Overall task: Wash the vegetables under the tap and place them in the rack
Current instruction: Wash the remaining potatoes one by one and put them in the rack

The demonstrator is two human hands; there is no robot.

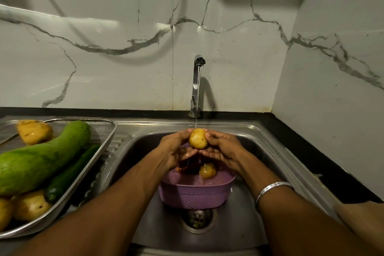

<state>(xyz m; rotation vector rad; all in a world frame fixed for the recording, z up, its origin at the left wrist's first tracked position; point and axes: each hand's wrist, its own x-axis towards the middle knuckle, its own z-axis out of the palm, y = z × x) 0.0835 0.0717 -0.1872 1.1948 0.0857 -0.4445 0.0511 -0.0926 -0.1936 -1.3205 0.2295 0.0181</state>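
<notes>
Steel rack point(108, 131) at left already holds a gourd point(41, 158), cucumber point(70, 174) and potatoes — both hands point(176, 149) point(223, 149) grip another potato point(198, 139) under the tap point(199, 62), one more waiting in the basket point(195, 197).

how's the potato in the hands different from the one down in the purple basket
The held potato is up under the tap's stream, gripped between the left hand and right hand; the basket potato lies untouched in the purple basket in the sink. The held one shows whole, the basket one partly hidden by the hands. Both are yellow-brown and wet.
</notes>
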